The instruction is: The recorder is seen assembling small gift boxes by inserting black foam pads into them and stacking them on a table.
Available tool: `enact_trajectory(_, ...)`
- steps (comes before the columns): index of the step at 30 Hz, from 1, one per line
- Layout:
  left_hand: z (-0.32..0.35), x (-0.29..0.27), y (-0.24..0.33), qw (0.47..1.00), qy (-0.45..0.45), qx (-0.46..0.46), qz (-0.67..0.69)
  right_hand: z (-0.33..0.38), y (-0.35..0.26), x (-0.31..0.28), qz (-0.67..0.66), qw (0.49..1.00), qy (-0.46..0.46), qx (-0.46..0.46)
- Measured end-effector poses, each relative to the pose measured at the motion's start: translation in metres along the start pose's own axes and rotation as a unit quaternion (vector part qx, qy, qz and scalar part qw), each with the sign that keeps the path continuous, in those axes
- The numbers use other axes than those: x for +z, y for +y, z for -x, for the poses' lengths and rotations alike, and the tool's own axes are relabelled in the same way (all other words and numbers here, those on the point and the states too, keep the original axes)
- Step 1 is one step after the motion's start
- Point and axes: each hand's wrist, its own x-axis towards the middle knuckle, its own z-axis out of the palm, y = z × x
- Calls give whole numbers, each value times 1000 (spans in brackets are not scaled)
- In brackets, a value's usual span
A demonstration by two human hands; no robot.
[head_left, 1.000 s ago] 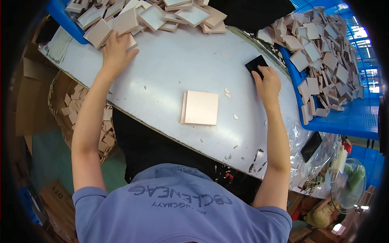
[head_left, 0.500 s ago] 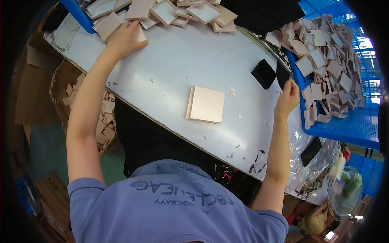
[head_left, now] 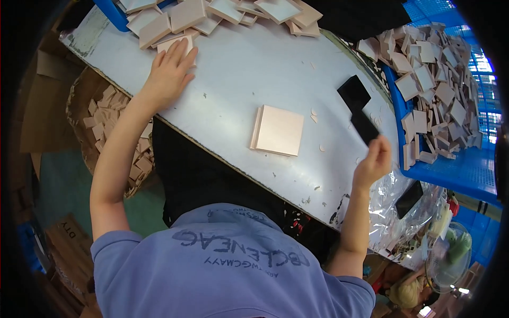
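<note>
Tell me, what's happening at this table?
A person works bare-handed. The left hand has its fingers spread over a pale pink piece at the edge of a loose pile. The right hand grips a flat black piece near a black block. A pale square stack sits between the hands, and a blue basket holds many more pale pieces.
</note>
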Motion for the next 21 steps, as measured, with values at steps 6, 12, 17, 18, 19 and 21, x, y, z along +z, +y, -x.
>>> enact_trajectory(6,-14,-21,-18,997,-51,-18,53,22,-27,19,118,910,-363,-163)
enact_trajectory(12,-26,-26,-19,993,-86,-38,65,-6,-36,27,110,957,-197,-182)
enact_trajectory(17,-26,-43,5,989,-72,-52,118,-52,-39,91,49,944,-151,-289)
enact_trajectory(18,-25,-45,11,988,-28,-16,151,-60,-34,104,53,938,-171,-296)
enact_trajectory(19,-25,-49,18,983,16,20,182,-67,-25,115,50,939,-167,-296)
enact_trajectory(21,-29,-62,39,963,95,64,245,-73,-6,125,88,924,-203,-313)
